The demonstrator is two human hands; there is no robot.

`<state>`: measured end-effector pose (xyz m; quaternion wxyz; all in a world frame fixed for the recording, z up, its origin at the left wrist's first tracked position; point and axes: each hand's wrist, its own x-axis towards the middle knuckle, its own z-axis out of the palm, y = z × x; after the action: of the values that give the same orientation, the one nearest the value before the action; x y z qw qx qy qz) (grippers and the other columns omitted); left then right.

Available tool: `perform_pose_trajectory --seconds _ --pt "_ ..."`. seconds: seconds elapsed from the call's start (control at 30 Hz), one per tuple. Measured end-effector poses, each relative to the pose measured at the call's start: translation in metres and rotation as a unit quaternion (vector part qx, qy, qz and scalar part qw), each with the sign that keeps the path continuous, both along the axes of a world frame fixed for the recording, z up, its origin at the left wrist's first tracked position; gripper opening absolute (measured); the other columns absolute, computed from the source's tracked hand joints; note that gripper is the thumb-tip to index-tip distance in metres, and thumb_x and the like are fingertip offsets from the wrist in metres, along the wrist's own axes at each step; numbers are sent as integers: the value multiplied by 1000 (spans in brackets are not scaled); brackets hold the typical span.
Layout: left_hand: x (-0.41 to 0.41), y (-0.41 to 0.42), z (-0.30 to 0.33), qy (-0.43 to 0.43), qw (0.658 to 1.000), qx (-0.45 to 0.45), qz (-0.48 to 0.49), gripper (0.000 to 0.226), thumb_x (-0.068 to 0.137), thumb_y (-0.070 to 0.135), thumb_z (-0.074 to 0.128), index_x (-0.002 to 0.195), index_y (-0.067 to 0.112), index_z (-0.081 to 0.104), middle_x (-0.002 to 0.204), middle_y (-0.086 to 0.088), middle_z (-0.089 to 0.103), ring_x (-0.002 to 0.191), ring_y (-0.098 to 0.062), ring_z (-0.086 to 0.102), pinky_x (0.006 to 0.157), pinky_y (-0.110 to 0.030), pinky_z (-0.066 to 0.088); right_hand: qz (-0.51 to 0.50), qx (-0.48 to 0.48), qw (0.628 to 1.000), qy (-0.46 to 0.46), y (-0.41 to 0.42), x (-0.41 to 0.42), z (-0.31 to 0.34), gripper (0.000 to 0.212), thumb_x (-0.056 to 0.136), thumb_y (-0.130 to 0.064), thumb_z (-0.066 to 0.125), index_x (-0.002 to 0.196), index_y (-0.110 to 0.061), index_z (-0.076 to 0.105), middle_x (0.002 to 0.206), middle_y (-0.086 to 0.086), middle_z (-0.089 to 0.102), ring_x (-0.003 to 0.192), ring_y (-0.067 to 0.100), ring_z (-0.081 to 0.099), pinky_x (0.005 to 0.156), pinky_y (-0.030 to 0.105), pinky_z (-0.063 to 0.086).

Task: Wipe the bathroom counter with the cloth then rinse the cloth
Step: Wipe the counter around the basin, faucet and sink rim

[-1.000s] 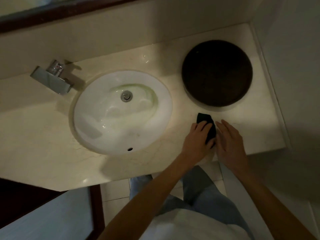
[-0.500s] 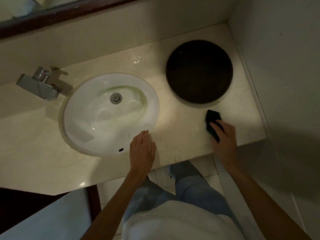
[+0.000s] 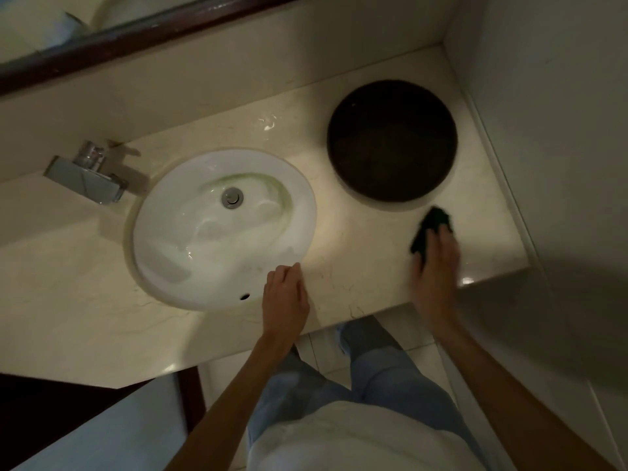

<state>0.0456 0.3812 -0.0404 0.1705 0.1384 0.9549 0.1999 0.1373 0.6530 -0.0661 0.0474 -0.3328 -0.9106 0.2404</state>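
Dim light is falling on the marble bathroom counter in the head view. Only a film of water and a greenish stain are being held by the oval white sink; its drain stopper is seated. Nothing is being held in the round dark tray. The dark cloth is being pressed flat onto the counter by the right hand, just in front of the tray. The left hand is being rested, fingers loosely together and holding nothing, at the sink's rim.

The table looks like glossy veined stone, the sink glossy white ceramic, the tap shiny metal, the cloth dark and matt.
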Motion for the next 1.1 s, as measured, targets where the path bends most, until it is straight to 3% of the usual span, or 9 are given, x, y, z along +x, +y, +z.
perform_pose_trajectory --seconds 0.23,0.33,0.4,0.53,0.6,0.77,0.87,0.97,1.1 --pt "-12 -13 -4 -14 999 43 -26 33 97 8 54 129 5 63 111 -10 63 104 -29 55 87 -31 44 305 43 951 -20 -105 -50 2 66 100 -24 57 158 -8 32 167 14 28 154 33 26 119 47 38" --pt "-18 -31 -3 -2 998 56 -30 33 99 18 54 130 10 63 122 -7 64 112 -25 57 94 -29 44 283 66 956 -44 -103 -80 -1 66 102 -22 53 159 -3 25 168 18 22 155 35 23 121 48 34" --pt "-22 -52 -1 36 997 59 43 38 97 21 60 133 10 61 129 -7 63 118 -22 55 102 -27 42 261 64 962 -51 -100 -114 -2 64 106 -24 45 160 -1 20 170 19 16 156 35 17 125 48 25" --pt "-39 -115 2 103 971 -37 213 63 90 28 70 144 6 46 146 -16 49 133 -32 46 111 -48 42 344 109 932 -25 -89 -200 -1 63 104 -21 51 157 2 28 166 23 26 153 38 22 128 47 19" --pt "-46 -146 4 106 955 -71 269 80 86 34 74 148 2 36 152 -23 39 138 -40 39 113 -55 38 311 103 944 -39 -79 -241 -2 62 104 -23 49 157 3 28 165 25 26 151 41 26 127 49 21" --pt "-51 -193 -3 73 926 -111 354 97 88 52 66 152 -8 25 156 -33 29 143 -48 31 115 -59 33 217 69 972 -53 -83 -310 -3 65 106 -28 37 159 4 19 167 27 15 153 44 19 126 53 19" --pt "-54 -201 -10 49 925 -113 359 89 86 55 62 142 -8 35 142 -29 43 132 -46 42 108 -59 41 194 7 981 -29 -84 -347 5 63 104 -33 41 159 -5 27 169 17 19 154 39 19 126 48 20" --pt "-59 -196 -8 32 921 -123 369 76 85 50 66 133 -2 41 129 -19 48 123 -40 47 101 -53 46 246 -22 969 15 -100 -371 8 58 100 -31 52 154 -12 41 163 11 35 145 38 32 120 41 31" --pt "-62 -202 -9 15 921 -149 361 68 87 45 66 133 0 42 128 -17 50 118 -38 50 97 -51 48 410 -42 911 25 -125 -380 4 51 96 -16 65 146 -11 53 156 12 46 137 40 40 111 45 41"
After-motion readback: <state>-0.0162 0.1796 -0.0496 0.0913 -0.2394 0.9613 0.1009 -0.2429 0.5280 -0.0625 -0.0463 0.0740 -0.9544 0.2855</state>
